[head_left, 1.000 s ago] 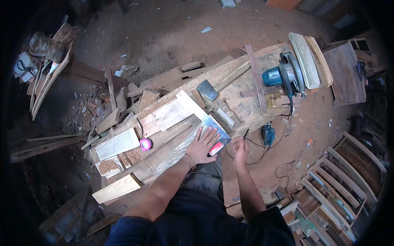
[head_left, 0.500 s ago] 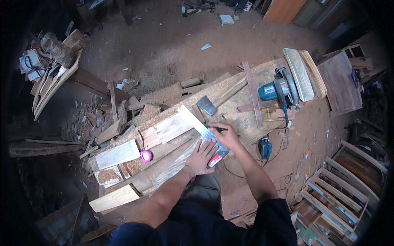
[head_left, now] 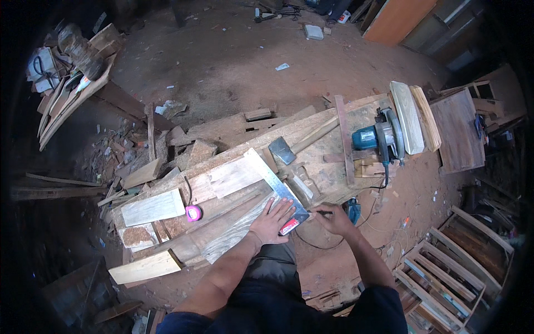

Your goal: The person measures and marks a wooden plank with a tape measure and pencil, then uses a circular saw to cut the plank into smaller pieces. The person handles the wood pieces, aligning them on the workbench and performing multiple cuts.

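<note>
My left hand (head_left: 271,224) lies flat with spread fingers over a metal try square (head_left: 267,175) and a grey-grained board (head_left: 231,234). The square's long blade slants up and left across the board's end; a red label shows on its stock beside my palm. Just right of the stock, my right hand (head_left: 335,220) is closed around a thin dark pencil (head_left: 320,212). Its tip points left, close to the corner of the square and the board's edge; whether it touches is too small to tell.
A pink tape measure (head_left: 193,212) lies left on the bench among loose boards (head_left: 153,207). Beyond the square rests a hammer (head_left: 282,150). A teal circular saw (head_left: 367,137) sits at the right, with another teal power tool (head_left: 352,211) below. Wooden frames (head_left: 439,273) stand lower right.
My right hand has moved from beside the middle of the blade toward me and right, to the near end of the square. My left hand stays pressed on the square. The view has shifted slightly.
</note>
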{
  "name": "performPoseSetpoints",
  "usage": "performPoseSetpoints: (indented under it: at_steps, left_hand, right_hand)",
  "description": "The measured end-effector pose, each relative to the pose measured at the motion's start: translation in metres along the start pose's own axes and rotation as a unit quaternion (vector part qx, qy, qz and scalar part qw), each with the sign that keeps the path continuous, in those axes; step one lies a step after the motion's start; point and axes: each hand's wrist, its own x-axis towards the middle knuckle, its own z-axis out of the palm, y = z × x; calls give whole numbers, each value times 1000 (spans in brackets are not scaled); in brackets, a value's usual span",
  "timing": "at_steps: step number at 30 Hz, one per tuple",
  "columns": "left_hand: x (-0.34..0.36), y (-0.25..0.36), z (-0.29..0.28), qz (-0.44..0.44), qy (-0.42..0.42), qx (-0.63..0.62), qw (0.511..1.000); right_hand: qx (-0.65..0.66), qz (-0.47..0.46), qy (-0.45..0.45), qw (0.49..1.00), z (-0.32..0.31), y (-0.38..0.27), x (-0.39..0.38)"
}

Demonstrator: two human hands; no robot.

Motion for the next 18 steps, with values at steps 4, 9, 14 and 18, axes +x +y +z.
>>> performPoseSetpoints:
  at_steps: [4, 9, 14, 18]
  left_hand:
    - [0, -1, -2, 2, 9, 9, 1000]
    - [-3, -5, 1, 2, 12, -10, 1000]
    - [-1, -3, 2, 8, 15, -21, 1000]
    - [-2, -3, -2, -8, -4, -12, 1000]
  right_hand:
    - [-48, 40, -75, 995, 4, -14, 49]
    - [-68, 3, -76, 995, 19, -38, 130]
    - [63, -29, 19, 997, 37, -33, 153]
    - [-10, -60, 184, 981, 32, -22, 114]
